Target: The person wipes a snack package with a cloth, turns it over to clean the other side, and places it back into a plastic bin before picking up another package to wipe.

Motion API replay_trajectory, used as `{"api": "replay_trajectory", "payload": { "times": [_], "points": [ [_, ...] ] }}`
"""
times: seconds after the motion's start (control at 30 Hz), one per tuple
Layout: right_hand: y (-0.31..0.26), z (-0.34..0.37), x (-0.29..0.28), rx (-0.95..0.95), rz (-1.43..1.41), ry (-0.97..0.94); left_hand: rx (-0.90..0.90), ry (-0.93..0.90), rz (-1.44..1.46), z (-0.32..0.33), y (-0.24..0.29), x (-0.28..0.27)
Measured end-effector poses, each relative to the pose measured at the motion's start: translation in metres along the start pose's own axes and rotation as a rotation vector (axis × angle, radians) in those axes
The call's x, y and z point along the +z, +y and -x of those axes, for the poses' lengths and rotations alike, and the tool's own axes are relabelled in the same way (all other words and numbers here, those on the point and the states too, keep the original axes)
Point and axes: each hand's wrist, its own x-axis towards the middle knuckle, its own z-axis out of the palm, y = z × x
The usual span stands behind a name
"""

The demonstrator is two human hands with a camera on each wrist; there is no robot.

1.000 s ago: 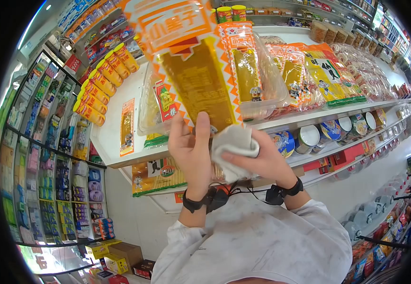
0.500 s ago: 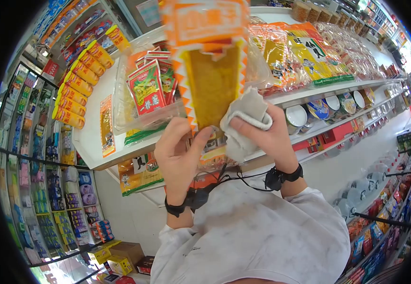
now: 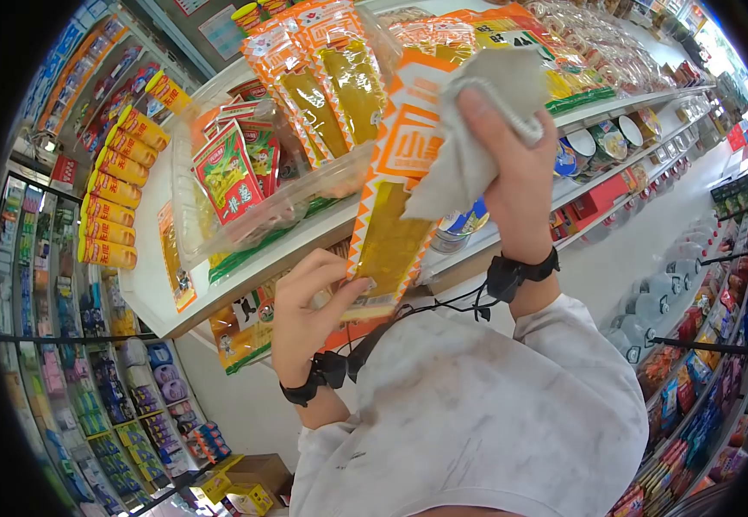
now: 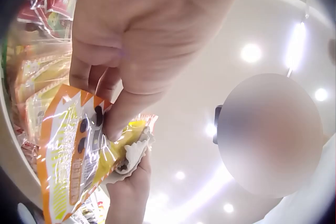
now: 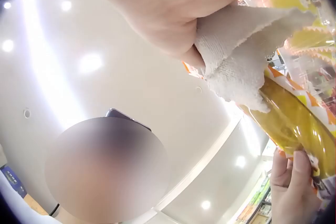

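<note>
My left hand [image 3: 305,314] pinches the lower end of a long orange-edged snack packet [image 3: 383,224] with a clear window over yellow-brown food. The packet slants up to the right, in front of the shelf. My right hand [image 3: 516,177] grips a pale grey cloth [image 3: 447,168], which lies over the upper part of the packet. In the left wrist view, thumb and fingers hold the printed end of the packet [image 4: 68,155]. The right wrist view has the bunched cloth [image 5: 236,58] against the packet's face; the cloth hides part of the packet.
A clear plastic tray [image 3: 283,215] on the white shelf [image 3: 146,289] holds red-green packets [image 3: 232,168] and similar orange-edged packets [image 3: 352,73]. Yellow canisters [image 3: 115,194] line the left side; one orange packet [image 3: 177,258] lies near them. Tubs [image 3: 568,151] stand on a lower shelf.
The cloth in my right hand has moved up from the packet's lower end to its upper part. The packet has tilted to the right and come lower, while my left hand keeps its pinch.
</note>
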Motion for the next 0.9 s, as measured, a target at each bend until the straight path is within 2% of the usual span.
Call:
{"api": "replay_trajectory", "payload": {
  "times": [0.07,0.13,0.23,0.27,0.3,0.37,0.43,0.5,0.53,0.63,0.7,0.77,0.87,0.9],
  "points": [
    [-0.002,-0.009,-0.002,-0.053,-0.128,0.083,0.012,0.024,-0.039,0.002,-0.001,-0.005],
    [0.005,-0.019,-0.021,-0.222,0.162,0.118,0.04,0.086,-0.104,0.006,-0.001,-0.01],
    [0.006,-0.011,-0.022,-0.102,0.044,0.053,0.121,0.386,0.163,0.008,-0.011,-0.009],
    [0.008,-0.001,-0.016,0.029,-0.133,-0.003,-0.021,0.44,0.256,0.013,-0.007,-0.007],
    [0.01,0.011,-0.01,0.164,-0.305,-0.058,0.014,0.493,0.275,0.01,-0.006,-0.003],
    [0.025,0.037,0.002,0.215,-0.017,-0.236,0.077,0.592,0.314,-0.002,-0.005,0.011],
    [0.02,0.051,0.017,0.277,0.082,-0.454,0.126,0.653,0.346,-0.024,0.014,0.025],
    [0.022,0.059,0.026,0.248,0.124,-0.589,0.224,0.766,0.371,-0.038,0.019,0.034],
    [0.026,0.06,0.029,0.211,0.13,-0.638,0.246,0.821,0.22,-0.04,0.02,0.038],
    [0.034,0.058,0.032,0.009,0.288,-0.736,0.303,0.72,-0.52,-0.036,0.027,0.026],
    [0.036,0.055,0.029,-0.148,0.423,-0.781,0.224,0.802,0.056,-0.03,0.007,0.038],
    [0.034,0.053,0.031,-0.276,0.507,-0.76,0.07,0.757,0.299,-0.017,0.002,0.039],
    [0.037,0.05,0.031,-0.23,0.573,-0.639,-0.056,0.776,0.474,-0.02,0.021,0.035],
    [0.033,0.048,0.03,-0.104,0.515,-0.64,-0.065,0.782,0.533,-0.02,0.028,0.034]
  ]
}}
